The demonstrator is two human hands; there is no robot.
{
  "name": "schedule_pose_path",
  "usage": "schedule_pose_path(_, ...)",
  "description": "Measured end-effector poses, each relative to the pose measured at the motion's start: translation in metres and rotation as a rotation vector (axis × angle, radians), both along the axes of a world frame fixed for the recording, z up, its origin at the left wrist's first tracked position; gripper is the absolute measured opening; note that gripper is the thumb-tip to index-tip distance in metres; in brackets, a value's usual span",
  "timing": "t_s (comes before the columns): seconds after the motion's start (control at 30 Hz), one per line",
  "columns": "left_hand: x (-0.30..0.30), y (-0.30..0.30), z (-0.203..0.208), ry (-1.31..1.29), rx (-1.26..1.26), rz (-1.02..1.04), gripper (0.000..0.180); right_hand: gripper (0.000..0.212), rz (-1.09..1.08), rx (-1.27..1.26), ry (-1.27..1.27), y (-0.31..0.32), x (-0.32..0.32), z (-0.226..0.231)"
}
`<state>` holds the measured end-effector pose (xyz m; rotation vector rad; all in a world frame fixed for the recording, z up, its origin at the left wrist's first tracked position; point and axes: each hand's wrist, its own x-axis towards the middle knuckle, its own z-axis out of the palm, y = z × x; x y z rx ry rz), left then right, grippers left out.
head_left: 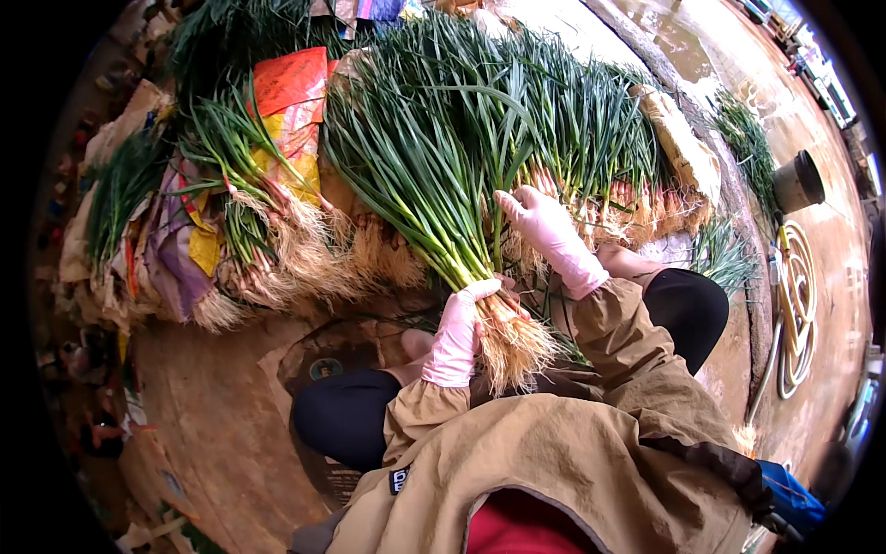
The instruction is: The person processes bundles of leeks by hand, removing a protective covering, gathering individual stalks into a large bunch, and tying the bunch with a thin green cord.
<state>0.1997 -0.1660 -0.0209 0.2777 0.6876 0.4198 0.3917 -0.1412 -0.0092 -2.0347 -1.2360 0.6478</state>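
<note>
A thick bunch of green garlic (434, 235), with long flat green leaves, pale stems and stringy roots, lies slanted across my lap. My left hand (457, 328), in a pale pink glove, is closed around its stems just above the roots. My right hand (549, 235), gloved the same way, is up beside the bunch on its right. Its thumb and forefinger pinch at a single upright green garlic stalk (498, 217); the exact grip is small in view. Behind both hands, a long heap of green garlic (591, 120) rests with roots toward me.
Smaller bunches (277, 212) lie at left on coloured sacks (286, 88). A rolled beige sack (678, 138) flanks the heap's right end. Farther right are a dark bucket (799, 181) and a coiled hose (796, 305) on wet ground. My bent knees (688, 309) frame the work.
</note>
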Motion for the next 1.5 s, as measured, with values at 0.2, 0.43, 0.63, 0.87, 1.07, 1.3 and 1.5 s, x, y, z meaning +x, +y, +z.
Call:
schedule_pose_path(0.2, 0.000, 0.001, -0.010, 0.087, 0.083, -0.011, 0.030, 0.041, -0.127, 0.000, -0.076, 0.022, -0.016, -0.018)
schedule_pose_path(0.43, 0.002, -0.001, -0.003, -0.275, 0.012, 0.081, 0.027, 0.027, -0.195, 0.316, 0.673, 0.045, -0.013, -0.056)
schedule_pose_path(0.63, 0.008, -0.007, 0.010, -0.616, -0.094, 0.116, 0.029, 0.024, -0.225, 0.546, 2.068, 0.086, 0.039, -0.048)
schedule_pose_path(0.87, -0.002, 0.007, 0.004, -0.595, 0.011, 0.184, 0.052, 0.036, 0.545, -0.410, 0.469, -0.122, 0.010, -0.223)
schedule_pose_path(1.07, -0.007, 0.011, -0.009, -0.755, -0.003, 0.102, 0.067, 0.029, 0.203, -0.016, -0.359, -0.059, 0.001, -0.042)
schedule_pose_path(1.3, 0.005, 0.012, 0.002, -0.592, -0.008, 0.214, 0.045, 0.034, -0.057, -0.037, -0.187, 0.044, 0.049, -0.008)
schedule_pose_path(1.5, -0.001, 0.011, -0.004, -0.228, 0.071, 0.098, 0.042, 0.028, 0.088, -0.144, 0.602, -0.025, -0.014, -0.005)
